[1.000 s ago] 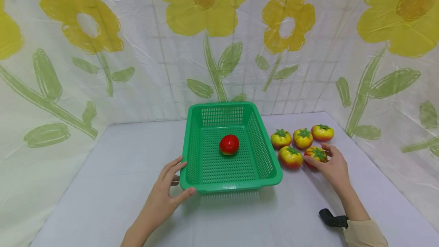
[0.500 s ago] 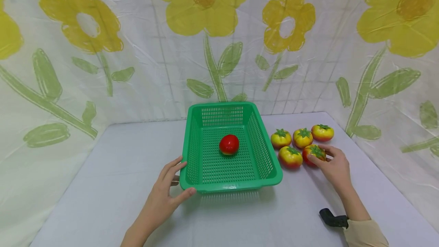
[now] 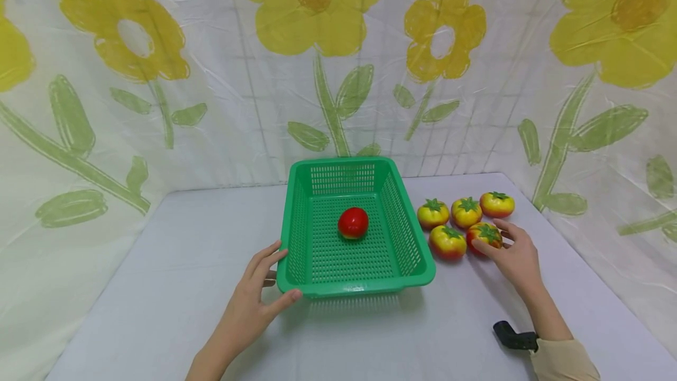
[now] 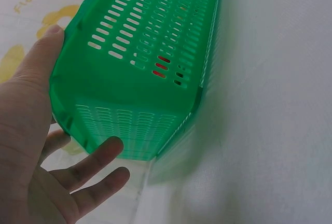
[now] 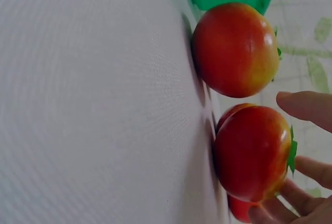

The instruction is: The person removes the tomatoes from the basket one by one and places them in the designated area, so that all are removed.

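A red tomato [image 3: 353,223] lies inside a green plastic basket [image 3: 365,286] with slotted walls. My left hand [image 3: 255,298] rests on the basket's near left corner, thumb at the front rim and fingers spread along the left side. In the left wrist view its thumb [image 4: 40,55] touches the rim, while other fingers stretch out below. My right hand [image 3: 515,256] is around the near right red-and-yellow tomato [image 3: 483,239], with fingers at its far side and thumb at the near side. In the right wrist view the thumb [image 5: 306,107] stands apart from this tomato [image 5: 252,154].
Several more yellow-and-red tomatoes, one at the near left [image 3: 448,243] and one at the back right [image 3: 497,204], sit close together right of the basket. A black wrist strap piece [image 3: 513,337] juts from the right wrist. A flowered curtain [image 3: 211,75] hangs behind the white table [image 3: 201,251].
The near right tomato has shifted slightly left and away, its stem leaves turned a little. My right thumb has drawn back slightly since half a second ago. My left hand and the basket stay put.
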Action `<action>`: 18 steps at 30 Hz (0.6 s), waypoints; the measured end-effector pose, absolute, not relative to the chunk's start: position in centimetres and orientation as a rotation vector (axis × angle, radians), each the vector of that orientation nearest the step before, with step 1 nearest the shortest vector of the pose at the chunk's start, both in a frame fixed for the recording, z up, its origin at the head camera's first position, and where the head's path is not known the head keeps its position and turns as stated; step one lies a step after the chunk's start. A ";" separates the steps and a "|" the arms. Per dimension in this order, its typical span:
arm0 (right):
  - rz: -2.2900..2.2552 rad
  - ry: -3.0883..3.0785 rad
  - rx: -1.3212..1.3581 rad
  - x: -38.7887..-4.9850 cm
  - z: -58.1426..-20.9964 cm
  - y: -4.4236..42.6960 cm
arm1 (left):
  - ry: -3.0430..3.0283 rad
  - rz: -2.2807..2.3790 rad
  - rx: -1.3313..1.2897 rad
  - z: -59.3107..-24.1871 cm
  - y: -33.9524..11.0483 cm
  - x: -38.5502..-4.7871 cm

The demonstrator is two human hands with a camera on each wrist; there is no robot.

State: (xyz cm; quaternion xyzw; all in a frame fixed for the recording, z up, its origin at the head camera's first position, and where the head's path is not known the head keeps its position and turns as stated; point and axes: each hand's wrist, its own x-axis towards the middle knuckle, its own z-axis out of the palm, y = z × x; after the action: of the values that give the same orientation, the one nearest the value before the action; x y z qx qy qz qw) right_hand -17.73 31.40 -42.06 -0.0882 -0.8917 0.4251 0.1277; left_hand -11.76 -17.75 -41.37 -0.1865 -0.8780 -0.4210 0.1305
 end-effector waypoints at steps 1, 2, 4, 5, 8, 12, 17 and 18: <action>1.238 -2.592 -0.254 -17.7 -42.0 31.4 | -2.550 -1.224 -0.542 -41.4 -17.7 -11.8; 1.244 -2.588 -0.251 -17.7 -42.0 31.4 | -2.549 -1.226 -0.542 -41.4 -17.8 -11.7; 1.256 -2.587 -0.248 -17.7 -41.9 31.4 | -2.545 -1.226 -0.546 -41.4 -17.8 -11.8; 1.259 -2.588 -0.249 -17.7 -41.8 31.4 | -2.543 -1.228 -0.548 -41.4 -17.8 -11.8; 1.266 -2.589 -0.252 -17.7 -41.7 31.3 | -2.538 -1.232 -0.553 -41.4 -17.8 -11.8; 1.275 -2.581 -0.259 -17.7 -41.7 31.4 | -2.538 -1.236 -0.557 -41.3 -17.8 -11.8; 1.279 -2.570 -0.278 -17.8 -41.8 31.4 | -2.541 -1.230 -0.557 -41.3 -17.7 -11.8; 1.281 -2.565 -0.279 -17.8 -41.8 31.4 | -2.542 -1.228 -0.556 -41.3 -17.7 -11.8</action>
State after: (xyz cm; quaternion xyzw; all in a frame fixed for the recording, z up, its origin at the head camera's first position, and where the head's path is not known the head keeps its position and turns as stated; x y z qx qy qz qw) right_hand -17.82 31.36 -41.77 -0.0961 -0.8829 0.4407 0.1301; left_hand -11.77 -17.73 -41.30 -0.1914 -0.8758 -0.4230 0.1318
